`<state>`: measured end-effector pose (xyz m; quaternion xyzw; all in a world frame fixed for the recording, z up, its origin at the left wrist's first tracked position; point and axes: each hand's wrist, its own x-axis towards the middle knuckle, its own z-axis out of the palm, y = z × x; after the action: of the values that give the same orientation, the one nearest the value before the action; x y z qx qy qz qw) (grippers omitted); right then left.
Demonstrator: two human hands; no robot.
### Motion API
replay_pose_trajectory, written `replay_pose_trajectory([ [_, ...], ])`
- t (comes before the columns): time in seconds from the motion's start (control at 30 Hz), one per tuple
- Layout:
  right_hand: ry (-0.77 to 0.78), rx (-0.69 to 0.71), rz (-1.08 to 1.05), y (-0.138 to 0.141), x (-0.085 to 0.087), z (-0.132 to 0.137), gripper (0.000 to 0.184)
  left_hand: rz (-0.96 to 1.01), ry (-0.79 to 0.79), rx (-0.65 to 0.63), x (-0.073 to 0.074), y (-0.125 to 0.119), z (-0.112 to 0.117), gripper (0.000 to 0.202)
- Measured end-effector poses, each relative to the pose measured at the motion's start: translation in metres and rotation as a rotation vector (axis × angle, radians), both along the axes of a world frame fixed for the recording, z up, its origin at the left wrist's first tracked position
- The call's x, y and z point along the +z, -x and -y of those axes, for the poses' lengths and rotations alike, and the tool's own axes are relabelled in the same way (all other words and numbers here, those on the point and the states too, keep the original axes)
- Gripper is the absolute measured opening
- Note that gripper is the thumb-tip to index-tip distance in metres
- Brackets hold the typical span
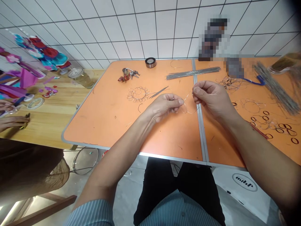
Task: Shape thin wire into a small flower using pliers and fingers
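Thin looped wire (185, 108) stretches between my two hands above the orange folding table (98, 116). Thumb and fingers of my left hand (168, 104) are pinched together on the wire's looped part. Higher and to the right, my right hand (208, 95) also has its fingers closed at the wire; the exact grip is partly hidden. Beyond my left hand lie a wire ring of small loops (138, 94) and a few short straight wires (159, 92). A bundle of straight wires (192, 73) lies behind both hands, across the table's seam.
At the back are a tape roll (150, 62) and keys (129, 74). On the right lie dark red rings (265, 118), a grey wire bundle (277, 89) and a blue-handled tool (252, 81). A co-worker's hand (14, 122) rests on the wooden table (58, 110) at left.
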<state>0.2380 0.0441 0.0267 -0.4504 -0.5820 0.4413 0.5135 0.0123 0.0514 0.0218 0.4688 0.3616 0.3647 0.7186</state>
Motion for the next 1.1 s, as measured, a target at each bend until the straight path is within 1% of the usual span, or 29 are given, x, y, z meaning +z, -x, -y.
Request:
replay_pose_trajectory([
  [0.07,0.004,-0.035,-0.043,-0.005,0.000,-0.001,0.051,-0.006,0.004,0.029,-0.001,0.000,-0.001,0.024],
  [0.13,0.000,-0.025,-0.021,-0.009,0.001,0.002,0.041,-0.014,-0.001,0.073,-0.002,-0.001,-0.001,0.024],
  [0.23,-0.040,0.040,0.164,-0.009,0.006,0.014,0.025,-0.036,-0.025,0.122,-0.003,-0.002,-0.002,0.027],
  [0.3,-0.077,0.098,0.306,-0.005,0.010,0.026,0.019,-0.047,-0.032,0.141,-0.005,-0.005,-0.001,0.028],
  [0.37,-0.086,0.150,0.399,0.000,0.014,0.038,0.013,-0.044,-0.018,0.154,-0.005,-0.010,0.002,0.027],
  [0.4,-0.076,0.157,0.433,0.002,0.015,0.044,0.009,-0.036,-0.005,0.155,-0.005,-0.012,0.005,0.026],
  [0.47,-0.059,0.139,0.477,0.000,0.016,0.056,0.007,-0.012,0.027,0.130,-0.004,-0.019,0.011,0.025],
  [0.6,-0.066,0.059,0.561,-0.019,0.012,0.082,0.010,0.007,0.043,0.032,0.005,-0.038,0.029,0.022],
  [0.73,-0.122,-0.087,0.612,-0.052,0.012,0.114,0.008,0.049,0.034,-0.060,0.014,-0.074,0.047,0.024],
  [0.87,-0.183,-0.274,0.698,-0.091,0.019,0.148,0.009,0.094,-0.002,-0.173,0.021,-0.123,0.061,0.033],
  [0.93,-0.143,-0.361,0.745,-0.113,0.021,0.163,0.012,0.106,-0.010,-0.228,0.024,-0.149,0.068,0.039],
  [1.03,-0.120,-0.529,0.814,-0.147,0.017,0.182,0.016,0.121,0.020,-0.339,0.024,-0.187,0.077,0.047],
  [1.07,-0.115,-0.579,0.827,-0.158,0.014,0.187,0.017,0.090,0.015,-0.376,0.023,-0.200,0.080,0.048],
  [1.1,-0.105,-0.623,0.831,-0.169,0.011,0.191,0.018,0.025,0.000,-0.362,0.021,-0.212,0.084,0.048],
])
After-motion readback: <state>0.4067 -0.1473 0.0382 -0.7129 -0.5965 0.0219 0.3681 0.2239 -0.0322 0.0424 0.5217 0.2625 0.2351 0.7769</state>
